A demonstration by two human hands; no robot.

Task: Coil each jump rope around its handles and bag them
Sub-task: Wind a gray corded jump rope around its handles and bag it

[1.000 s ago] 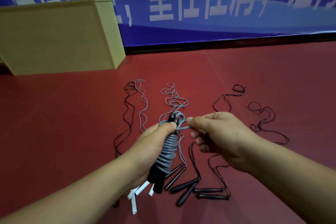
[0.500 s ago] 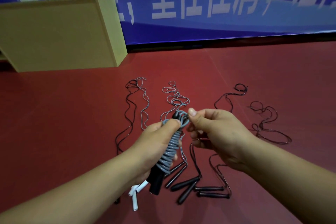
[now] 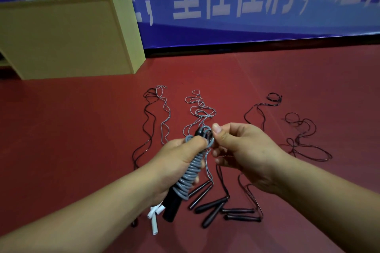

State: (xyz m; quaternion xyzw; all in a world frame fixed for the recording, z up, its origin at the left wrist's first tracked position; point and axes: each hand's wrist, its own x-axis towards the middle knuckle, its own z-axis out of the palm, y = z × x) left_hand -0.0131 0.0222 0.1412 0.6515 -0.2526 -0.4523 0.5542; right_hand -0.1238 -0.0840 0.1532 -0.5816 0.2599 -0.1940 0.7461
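Observation:
My left hand (image 3: 176,162) grips a pair of black handles (image 3: 172,205) with a grey jump rope (image 3: 190,172) coiled tightly around them, thumb pressed on the top turns. My right hand (image 3: 242,150) pinches the grey rope's loose end loop (image 3: 209,139) at the top of the handles. Several uncoiled ropes lie on the red floor below: a grey one (image 3: 200,109) in the middle, black ones (image 3: 304,139) to the right and a black-and-grey pair (image 3: 156,113) to the left. Their black handles (image 3: 216,207) and white handles (image 3: 154,217) lie near me.
A yellow wooden box (image 3: 67,35) stands at the back left on the red floor (image 3: 72,139). A blue banner with white characters (image 3: 246,0) runs along the back wall. No bag is in view.
My right hand has brought the rope's end loop in closer to the top of the handles. My left thumb has slid up over the top coils.

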